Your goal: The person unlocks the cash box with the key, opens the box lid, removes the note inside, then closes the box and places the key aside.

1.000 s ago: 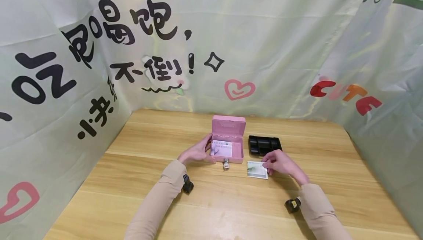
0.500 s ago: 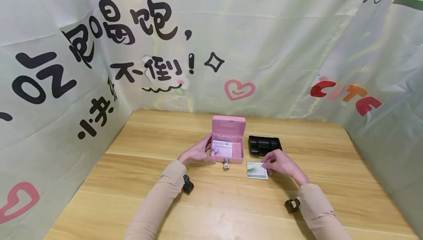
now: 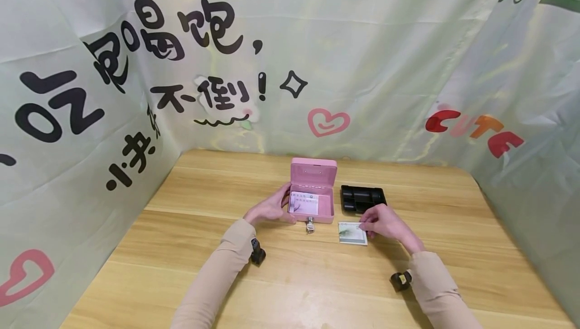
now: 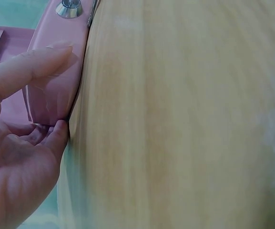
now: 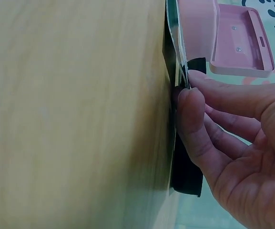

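Note:
A pink cash box [image 3: 324,219] stands on the table with its lid raised. Purple-printed banknotes [image 3: 304,203] lie inside, towards its left. My left hand [image 3: 271,207] grips the box's left front corner, the thumb [image 4: 42,64] against the front wall and the fingers round the side. A key sits in the lock [image 4: 69,9] on that front wall. To the right of the box, my right hand [image 3: 385,222] pinches the right edge of pale green-and-white banknotes [image 3: 351,233] between thumb and fingers. They are just above the table, or touching it; I cannot tell which.
Behind my right hand a black compartment tray [image 3: 362,194] lies on the wooden table [image 3: 290,278]. Printed cloth walls [image 3: 380,82] enclose the table at the back and sides.
The green-and-white banknotes have tilted and shifted very slightly in my right hand. My left hand keeps its grip on the cash box, which stays where it was.

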A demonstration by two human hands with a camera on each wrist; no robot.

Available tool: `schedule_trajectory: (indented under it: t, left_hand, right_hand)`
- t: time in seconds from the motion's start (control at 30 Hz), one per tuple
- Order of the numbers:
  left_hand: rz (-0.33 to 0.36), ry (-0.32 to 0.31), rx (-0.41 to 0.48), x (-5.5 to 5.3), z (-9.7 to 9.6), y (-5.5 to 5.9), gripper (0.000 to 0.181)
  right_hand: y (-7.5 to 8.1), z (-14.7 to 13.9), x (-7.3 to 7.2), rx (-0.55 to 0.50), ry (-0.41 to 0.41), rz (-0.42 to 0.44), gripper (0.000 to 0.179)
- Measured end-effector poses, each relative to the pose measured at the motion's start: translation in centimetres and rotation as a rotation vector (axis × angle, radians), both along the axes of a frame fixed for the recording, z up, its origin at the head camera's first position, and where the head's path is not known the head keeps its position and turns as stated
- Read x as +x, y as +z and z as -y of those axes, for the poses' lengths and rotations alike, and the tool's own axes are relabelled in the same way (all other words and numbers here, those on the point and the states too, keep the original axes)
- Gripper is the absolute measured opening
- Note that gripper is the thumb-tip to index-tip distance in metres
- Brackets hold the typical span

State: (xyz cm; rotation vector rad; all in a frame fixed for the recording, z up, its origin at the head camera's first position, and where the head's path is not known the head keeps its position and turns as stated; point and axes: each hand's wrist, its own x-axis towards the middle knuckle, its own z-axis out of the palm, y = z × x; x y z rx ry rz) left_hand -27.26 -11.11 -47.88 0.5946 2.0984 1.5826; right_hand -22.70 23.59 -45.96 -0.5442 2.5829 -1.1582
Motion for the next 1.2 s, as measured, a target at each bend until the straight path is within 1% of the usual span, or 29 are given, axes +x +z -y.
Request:
schedule_trajectory:
  t: [0.27,0.53,0.63,0.73,0.9,0.97,1.07,1.2]
  left_hand:
    - [0.005,0.005,0.0,0.0,0.0,0.0,0.12]
    - [0.006,-0.003,0.013,-0.2,-0.1,-0.2,0.118]
    - [0.006,-0.004,0.012,-0.1,0.0,-0.1,0.118]
    - [-0.001,-0.016,0.017,0.0,0.1,0.0,0.119]
    - [-0.021,-0.038,0.022,0.1,0.2,0.1,0.118]
    - [-0.022,-0.037,0.015,0.2,0.2,0.1,0.118]
    - [-0.01,-0.028,0.001,0.2,0.2,0.1,0.119]
    - [0.004,-0.018,-0.001,0.2,0.1,0.1,0.119]
  right_hand:
    - [0.1,0.0,0.3,0.024,-0.037,-0.021,0.012]
    - [0.6,0.0,0.4,0.017,-0.067,-0.065,0.01]
    - [1.0,0.2,0.3,0.02,-0.082,-0.107,0.009]
    - [1.4,0.5,0.0,0.028,-0.1,-0.172,0.01]
    - [2.6,1.4,-0.4,0.054,-0.111,-0.257,0.013]
    - [3.1,1.9,-0.6,0.059,-0.1,-0.266,0.014]
    - [3.8,2.7,-1.0,0.051,-0.08,-0.248,0.016]
    - [4.7,3.7,-1.6,0.028,-0.023,-0.228,0.018]
